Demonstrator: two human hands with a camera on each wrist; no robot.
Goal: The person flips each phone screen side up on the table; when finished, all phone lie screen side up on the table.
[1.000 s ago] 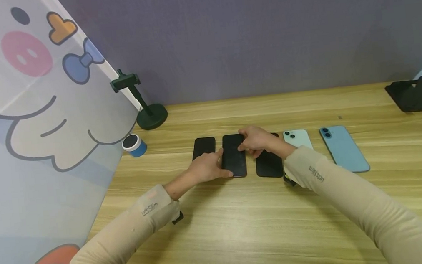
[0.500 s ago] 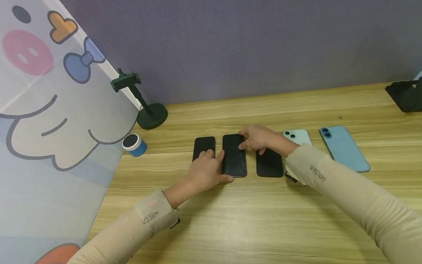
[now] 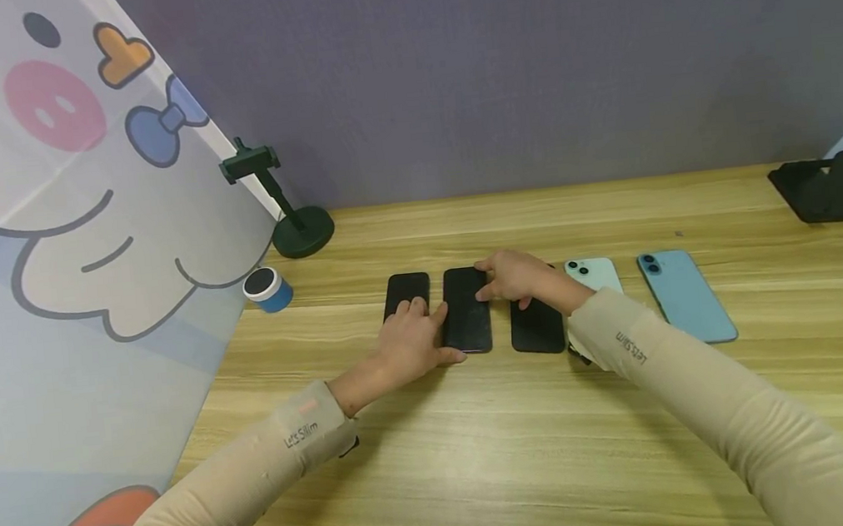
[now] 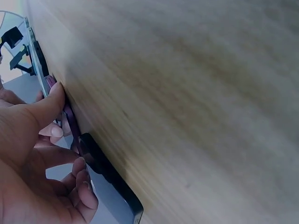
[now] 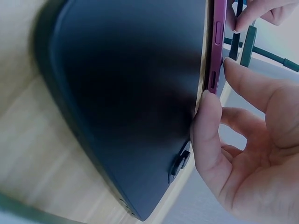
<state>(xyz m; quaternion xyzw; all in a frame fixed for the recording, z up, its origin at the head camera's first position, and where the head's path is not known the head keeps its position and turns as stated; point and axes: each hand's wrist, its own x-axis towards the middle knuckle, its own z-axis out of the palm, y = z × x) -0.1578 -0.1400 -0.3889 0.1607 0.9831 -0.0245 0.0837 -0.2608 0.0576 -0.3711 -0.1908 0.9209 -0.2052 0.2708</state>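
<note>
Five-odd phones aside, the one between my hands is a smartphone (image 3: 467, 317) lying face up, its purple side frame (image 5: 217, 42) showing in the right wrist view. My left hand (image 3: 409, 339) holds its near left corner, thumb at the bottom edge and index finger along the left side. The other left fingers curl over a dark smartphone (image 3: 407, 285) at the far left of the row. My right hand (image 3: 516, 278) holds the far right corner, one finger at the top edge and the thumb at the right side. Its wrist partly covers another black smartphone (image 3: 537, 328).
Rightward in the row lie a mint phone (image 3: 594, 271), partly behind my sleeve, and a blue phone (image 3: 688, 294), both backs up. A dark green phone stand (image 3: 303, 231) and a blue jar (image 3: 269, 291) are at left. A black stand (image 3: 832, 189) is at the far right.
Over the last second my left fingers have shifted slightly onto the leftmost phone, and my right fingers have drawn in a little. The phones have kept their places.
</note>
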